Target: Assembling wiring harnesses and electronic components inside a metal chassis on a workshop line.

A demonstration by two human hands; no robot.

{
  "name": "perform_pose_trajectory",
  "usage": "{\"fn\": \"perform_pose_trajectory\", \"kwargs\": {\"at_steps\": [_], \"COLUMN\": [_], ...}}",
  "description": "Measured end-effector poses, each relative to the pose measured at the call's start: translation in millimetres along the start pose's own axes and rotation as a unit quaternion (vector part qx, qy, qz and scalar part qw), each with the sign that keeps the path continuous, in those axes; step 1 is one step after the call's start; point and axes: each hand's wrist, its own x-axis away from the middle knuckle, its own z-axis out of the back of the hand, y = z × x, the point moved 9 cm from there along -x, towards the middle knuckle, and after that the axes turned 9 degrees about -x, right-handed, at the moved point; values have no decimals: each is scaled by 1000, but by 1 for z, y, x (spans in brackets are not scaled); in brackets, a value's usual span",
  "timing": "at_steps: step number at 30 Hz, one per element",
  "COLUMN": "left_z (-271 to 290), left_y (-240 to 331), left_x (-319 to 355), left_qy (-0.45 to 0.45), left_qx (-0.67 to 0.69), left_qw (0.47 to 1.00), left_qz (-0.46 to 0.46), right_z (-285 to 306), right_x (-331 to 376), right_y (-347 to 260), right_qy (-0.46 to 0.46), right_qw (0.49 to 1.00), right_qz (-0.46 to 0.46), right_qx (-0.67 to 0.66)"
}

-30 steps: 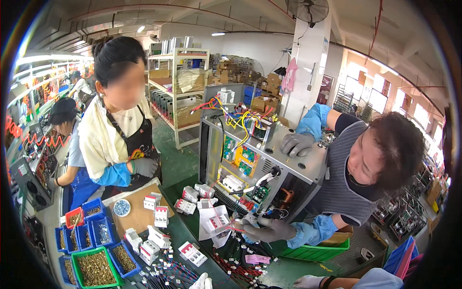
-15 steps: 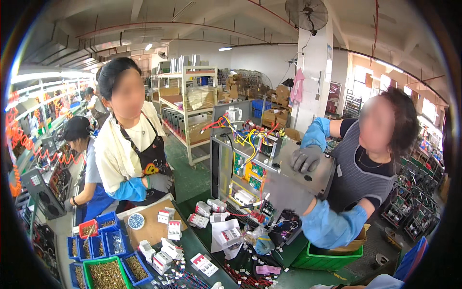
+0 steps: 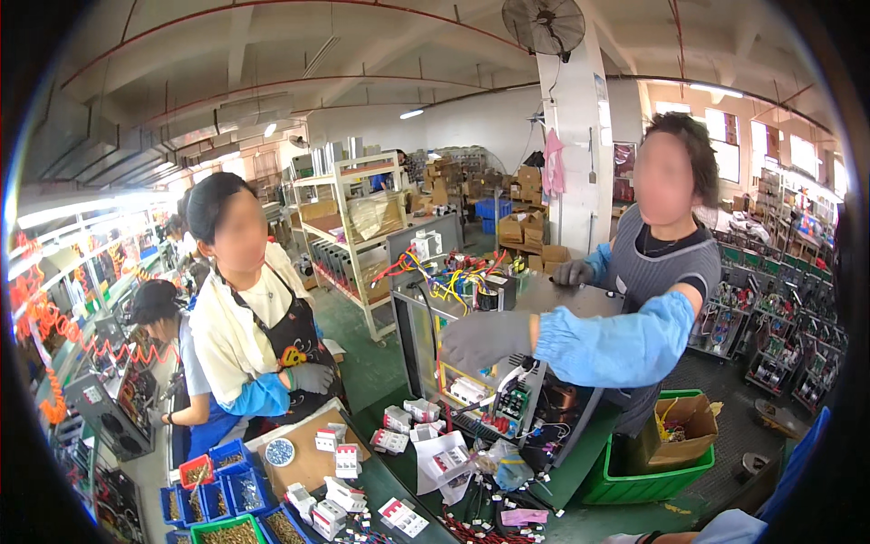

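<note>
My left hand is out of view. At the bottom edge, right of centre, a sliver of my right hand point(image 3: 623, 539) shows beyond a light blue sleeve point(image 3: 729, 526); its fingers are hidden. Nearest it are a green crate point(image 3: 648, 490) and a pink slip point(image 3: 524, 517) among bundled wires. An open metal cabinet point(image 3: 408, 349) with circuit boards and coloured wires stands on the bench. The co-worker at the right reaches a grey-gloved hand point(image 3: 485, 340) across its open front; the other glove point(image 3: 574, 272) rests at its far top edge. White circuit breakers point(image 3: 403, 517) lie in front.
Blue bins point(image 3: 213, 500) and a green bin point(image 3: 227, 533) hold screws at lower left. Another person point(image 3: 249, 317) stands behind the bench, gloved hands at the waist. A cardboard box point(image 3: 675, 435) sits in the green crate. Beyond stands a shelf rack point(image 3: 358, 227).
My view has shifted. The right-hand co-worker has straightened up, swung one glove leftward across the cabinet's front, and moved the other to its far top edge.
</note>
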Motion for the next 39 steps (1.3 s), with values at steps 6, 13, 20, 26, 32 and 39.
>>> {"fn": "perform_pose_trajectory", "kwargs": {"at_steps": [6, 13, 20, 26, 32, 39], "left_z": [5, 9, 3, -9, -19, -24], "left_y": [12, 31, 44, 54, 70, 81], "left_x": [1, 2, -3, -10, -14, -19], "left_qy": [1, -9, -17, -40, -48, -60], "left_qx": [-2, -29, -50, -48, -89, -91], "left_qw": [1000, 999, 998, 998, 994, 993], "left_qz": [7, -21, -19, -12, -47, -48], "right_z": [19, 24, -7, -8, 11, 26], "right_x": [8, -9, -42, -40, -15, 6], "right_y": [-9, -1, 55, 66, 55, 60], "right_qy": [6, -52, -113, -76, -51, -4], "right_qw": [993, 996, 992, 993, 977, 949], "right_qz": [-65, -71, -61, -89, -178, -252], "right_qx": [-95, -14, 7, 2, -103, -191]}}
